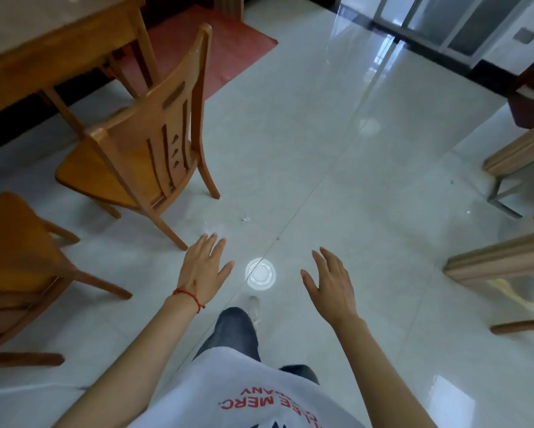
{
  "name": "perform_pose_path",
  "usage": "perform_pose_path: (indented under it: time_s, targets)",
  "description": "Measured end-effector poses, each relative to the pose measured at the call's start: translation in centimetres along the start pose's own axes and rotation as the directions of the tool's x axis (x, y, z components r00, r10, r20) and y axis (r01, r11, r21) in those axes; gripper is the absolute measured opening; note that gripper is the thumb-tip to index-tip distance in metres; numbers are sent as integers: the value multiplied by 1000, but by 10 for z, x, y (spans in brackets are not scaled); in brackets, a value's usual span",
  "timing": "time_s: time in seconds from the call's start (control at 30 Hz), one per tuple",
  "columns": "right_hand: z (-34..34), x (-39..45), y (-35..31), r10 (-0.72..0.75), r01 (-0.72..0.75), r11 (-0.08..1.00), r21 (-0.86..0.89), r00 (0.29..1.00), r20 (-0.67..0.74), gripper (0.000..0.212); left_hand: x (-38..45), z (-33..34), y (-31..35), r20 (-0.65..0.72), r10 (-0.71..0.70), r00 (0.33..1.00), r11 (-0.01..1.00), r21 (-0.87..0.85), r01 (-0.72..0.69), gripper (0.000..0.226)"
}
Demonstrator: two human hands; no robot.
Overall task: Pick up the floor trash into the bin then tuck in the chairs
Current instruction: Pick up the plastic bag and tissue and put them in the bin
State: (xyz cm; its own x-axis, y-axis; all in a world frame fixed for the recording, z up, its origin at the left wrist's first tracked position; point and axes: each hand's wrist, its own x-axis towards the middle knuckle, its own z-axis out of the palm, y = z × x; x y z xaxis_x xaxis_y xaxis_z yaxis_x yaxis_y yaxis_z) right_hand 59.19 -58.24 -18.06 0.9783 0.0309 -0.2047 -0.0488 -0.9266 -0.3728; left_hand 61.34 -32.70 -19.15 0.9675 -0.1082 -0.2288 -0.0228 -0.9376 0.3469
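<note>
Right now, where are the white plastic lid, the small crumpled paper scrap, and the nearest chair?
white plastic lid [260, 272], head view, its centre.
small crumpled paper scrap [245, 219], head view, its middle.
nearest chair [9, 242], head view, its seat.

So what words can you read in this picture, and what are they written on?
"MERC": red letters on the person's white shirt, upside down in this view.
The red letters before "MERC" on that line are blurred, perhaps ending in "EE"; I can't read them for sure.
"ANY": the end of a second red line on the shirt; the rest is hidden in a fold.
I can't see any writing on the chairs, the table or the floor.
</note>
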Motion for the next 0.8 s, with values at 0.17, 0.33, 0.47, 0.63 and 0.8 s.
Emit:
perform_pose_path:
  time_s: [0.17, 0.33, 0.47, 0.63, 0.8]
  targets:
    - [-19, 69, -5, -9, 10, 1000, -18, 1000, 15, 52, 62, -16, -9, 8, -33, 999, 999, -29, 34, 56]
    - [-26, 118, -11, -49, 51, 998, -28, 997, 52, 62, 97, -26, -18, 25, -104, 994, 994, -41, 105, 57]
    - [-26, 157, -16, -113, 117, 993, -34, 988, 103, 75, 109, -26, -20, 25, -184, 983, 982, -32, 185, 57]
    - [-28, 212, -21, -254, 262, 965, -27, 952, 173, 72, 122, -22, -18, -1, -305, 952, 951, -46, 304, 57]
    - [-32, 270, -18, -420, 448, 893, -41, 862, 282, 63, 135, -19, -5, 1, -483, 876, 870, -111, 480, 62]
